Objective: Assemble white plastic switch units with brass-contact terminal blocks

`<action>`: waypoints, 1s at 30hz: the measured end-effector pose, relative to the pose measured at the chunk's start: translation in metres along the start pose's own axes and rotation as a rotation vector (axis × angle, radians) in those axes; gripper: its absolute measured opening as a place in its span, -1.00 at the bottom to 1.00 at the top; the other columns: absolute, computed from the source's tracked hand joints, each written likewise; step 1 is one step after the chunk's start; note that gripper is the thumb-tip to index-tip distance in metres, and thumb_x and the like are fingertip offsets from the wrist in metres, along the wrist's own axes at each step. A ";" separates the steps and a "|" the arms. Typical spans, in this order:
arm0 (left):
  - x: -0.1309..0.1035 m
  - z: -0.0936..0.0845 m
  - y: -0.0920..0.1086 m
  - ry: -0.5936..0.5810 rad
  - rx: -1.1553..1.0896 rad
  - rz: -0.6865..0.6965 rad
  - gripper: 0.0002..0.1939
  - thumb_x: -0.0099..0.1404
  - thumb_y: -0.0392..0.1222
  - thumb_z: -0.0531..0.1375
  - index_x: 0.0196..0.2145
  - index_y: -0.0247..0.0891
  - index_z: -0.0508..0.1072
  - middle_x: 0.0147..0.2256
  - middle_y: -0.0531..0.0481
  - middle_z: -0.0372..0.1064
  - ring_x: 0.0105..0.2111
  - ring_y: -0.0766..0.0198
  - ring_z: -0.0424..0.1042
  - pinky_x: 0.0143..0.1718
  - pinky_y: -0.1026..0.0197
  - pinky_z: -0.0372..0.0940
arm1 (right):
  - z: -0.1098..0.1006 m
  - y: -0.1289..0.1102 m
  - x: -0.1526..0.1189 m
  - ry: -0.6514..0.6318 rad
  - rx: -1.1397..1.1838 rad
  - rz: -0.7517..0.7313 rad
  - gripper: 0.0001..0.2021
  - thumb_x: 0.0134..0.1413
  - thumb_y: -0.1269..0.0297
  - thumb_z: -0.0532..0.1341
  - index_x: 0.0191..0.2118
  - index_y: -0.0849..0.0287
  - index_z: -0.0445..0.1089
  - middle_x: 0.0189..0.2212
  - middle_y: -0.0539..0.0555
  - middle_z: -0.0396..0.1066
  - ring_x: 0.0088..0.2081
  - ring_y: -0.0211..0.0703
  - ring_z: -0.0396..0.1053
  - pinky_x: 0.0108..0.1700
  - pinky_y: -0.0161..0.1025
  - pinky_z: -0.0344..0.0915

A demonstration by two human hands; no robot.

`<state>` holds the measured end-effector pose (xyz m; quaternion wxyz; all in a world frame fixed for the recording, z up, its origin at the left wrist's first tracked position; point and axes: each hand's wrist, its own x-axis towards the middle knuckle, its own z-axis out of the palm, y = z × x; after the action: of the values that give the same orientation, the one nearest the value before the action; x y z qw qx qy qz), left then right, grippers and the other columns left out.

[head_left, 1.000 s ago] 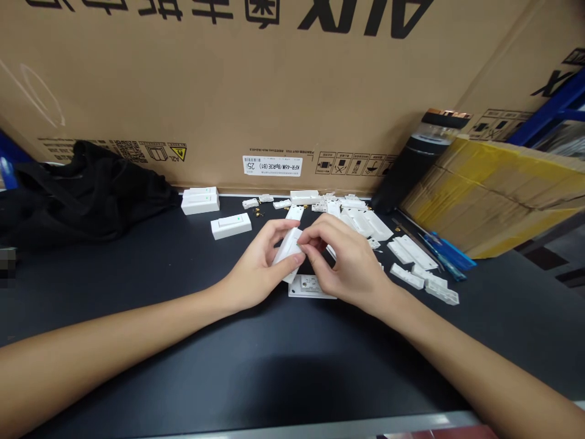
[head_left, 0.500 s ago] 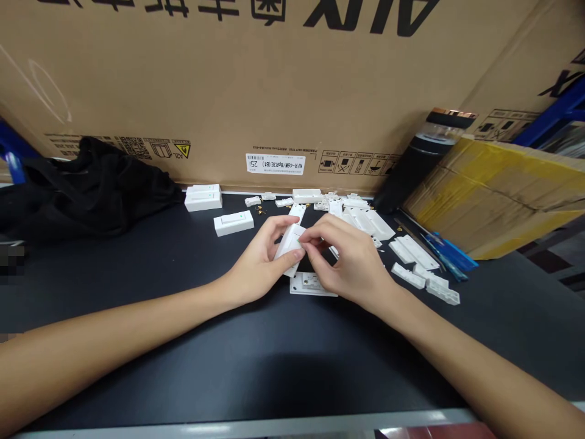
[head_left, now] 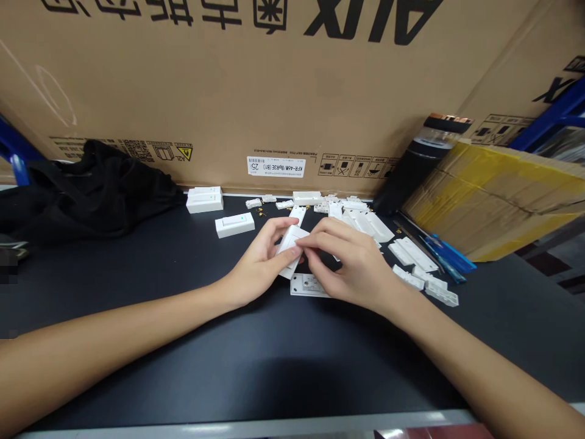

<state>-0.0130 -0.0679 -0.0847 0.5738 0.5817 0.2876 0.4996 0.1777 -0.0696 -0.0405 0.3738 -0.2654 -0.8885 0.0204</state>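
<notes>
Above a dark tabletop [head_left: 274, 353], near its middle, a person's two bare hands meet at one small white housing, with both forearms reaching in from the lower corners. The left hand [head_left: 256, 265] grips the white housing [head_left: 294, 233] from the side, thumb across the near face and fingers around the far edge, so that it is held tilted. The right hand [head_left: 354, 262] is bent over the same piece, the tips of its thumb and index finger close together at the upper face; whether they pinch something tiny cannot be told. Just below the hands, a flat white plate [head_left: 300, 285] lies on the surface, partly covered by the right hand. To the left and farther back sits a white block with a green mark [head_left: 234, 225], and behind it two similar white blocks [head_left: 205, 200] side by side. Small brass-coloured bits [head_left: 261, 213] lie to their right, and many loose white parts [head_left: 377, 227] spread behind and right of the hands. Black cloth [head_left: 91, 189] is heaped at far left; a dark bottle [head_left: 409, 167] and a taped parcel [head_left: 498, 195] stand at right. A large cardboard box [head_left: 219, 91] with upside-down lettering fills the background.
</notes>
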 end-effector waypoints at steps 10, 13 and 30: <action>-0.003 0.005 0.009 -0.106 -0.078 -0.093 -0.68 0.44 -0.13 0.22 0.08 -0.15 0.28 0.00 -0.07 0.36 -0.12 0.20 0.57 -0.12 0.18 0.48 | -0.018 0.014 0.016 0.062 0.004 0.185 -0.84 0.24 0.46 0.13 -0.14 0.17 0.43 -0.32 0.07 0.51 -0.32 -0.16 0.44 -0.24 -0.19 0.36; -0.003 0.004 0.009 -0.106 -0.056 -0.092 -0.70 0.44 -0.14 0.22 0.07 -0.16 0.30 -0.06 -0.05 0.37 -0.12 0.17 0.58 -0.17 0.21 0.48 | -0.002 0.042 0.041 -0.088 -0.170 0.174 -0.80 0.23 0.49 0.11 -0.13 0.25 0.45 -0.20 0.18 0.54 -0.17 -0.03 0.47 -0.11 -0.11 0.38; -0.003 0.004 0.015 -0.110 -0.065 -0.152 -0.66 0.36 -0.10 0.26 0.02 -0.24 0.33 -0.17 -0.07 0.44 -0.26 0.21 0.57 -0.23 0.20 0.44 | 0.073 0.095 0.100 -0.729 -0.305 -0.243 -0.60 0.34 0.40 0.13 0.23 0.30 0.39 0.26 0.26 0.37 0.28 0.11 0.32 0.22 -0.05 0.34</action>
<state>-0.0138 -0.0746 -0.0706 0.6435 0.5660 0.2825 0.4310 0.1140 0.0721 -0.0499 -0.0091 -0.1865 -0.9804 -0.0630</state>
